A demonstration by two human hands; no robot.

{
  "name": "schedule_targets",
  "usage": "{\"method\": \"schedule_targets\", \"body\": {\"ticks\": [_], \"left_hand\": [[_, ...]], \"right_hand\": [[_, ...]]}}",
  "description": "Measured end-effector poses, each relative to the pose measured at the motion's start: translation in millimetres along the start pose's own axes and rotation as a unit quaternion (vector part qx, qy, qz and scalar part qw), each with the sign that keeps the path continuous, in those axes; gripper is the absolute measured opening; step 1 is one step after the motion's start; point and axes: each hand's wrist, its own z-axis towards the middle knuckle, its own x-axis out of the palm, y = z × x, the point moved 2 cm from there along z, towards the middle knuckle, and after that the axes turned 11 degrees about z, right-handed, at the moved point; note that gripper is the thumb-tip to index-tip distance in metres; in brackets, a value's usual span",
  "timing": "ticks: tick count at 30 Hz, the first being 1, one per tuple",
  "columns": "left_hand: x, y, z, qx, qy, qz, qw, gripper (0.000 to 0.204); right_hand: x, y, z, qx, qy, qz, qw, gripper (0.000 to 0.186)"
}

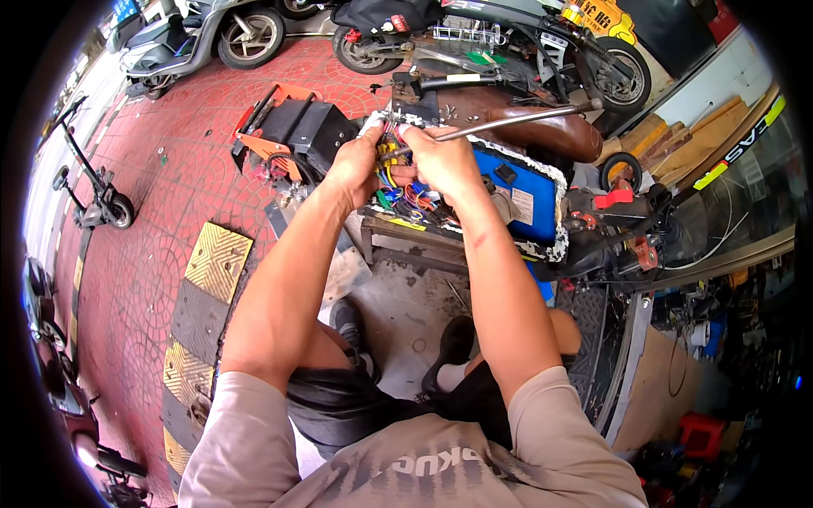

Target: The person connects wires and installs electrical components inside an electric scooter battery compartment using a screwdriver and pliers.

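My left hand (354,168) and my right hand (442,161) meet over the far left end of an open scooter deck (557,190). Between them, a bundle of coloured wires (394,154) with yellow parts is gripped by closed fingers; the exact pinch points are hidden. More loose wires (421,200) in red, blue and green spill out below my right hand. A long metal rod (517,120) runs from beside my right hand toward the far right; whether that hand touches it is unclear. The blue battery pack (532,182) lies in the deck, right of my right hand.
The deck rests on a low bench (406,233). A black box with orange ends (296,131) stands left of it. Brown padded seat (542,131) lies behind. Parked scooters (250,38) line the back, a kick scooter (97,182) stands left, and yellow-black ramps (216,262) lie on red paving.
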Motion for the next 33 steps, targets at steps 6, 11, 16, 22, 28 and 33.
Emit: {"method": "schedule_targets", "body": {"ticks": [6, 11, 16, 22, 28, 33], "left_hand": [[-0.9, 0.1, 0.4, 0.004, 0.007, -0.012, 1.0, 0.046], [3.8, -0.5, -0.3, 0.005, -0.011, -0.019, 1.0, 0.048], [0.4, 0.9, 0.2, 0.004, -0.024, -0.015, 1.0, 0.051], [9.2, -0.4, -3.0, 0.014, -0.013, -0.019, 1.0, 0.05], [4.2, 8.4, 7.9, 0.036, -0.009, 0.025, 0.999, 0.048], [0.1, 6.6, 5.5, 0.014, 0.021, 0.016, 1.0, 0.049]], "right_hand": [[4.3, 14.6, -18.6, 0.007, 0.014, 0.071, 0.997, 0.025], [0.8, -14.5, -15.1, -0.037, 0.024, 0.17, 0.984, 0.018], [-0.9, -9.8, -20.3, 0.023, 0.079, 0.105, 0.991, 0.009], [6.6, 2.0, -27.0, 0.065, 0.067, 0.085, 0.992, 0.022], [7.3, -20.5, -14.7, 0.003, 0.078, 0.118, 0.99, 0.02], [-0.3, -28.1, -17.4, 0.015, 0.089, 0.189, 0.978, 0.023]]}}
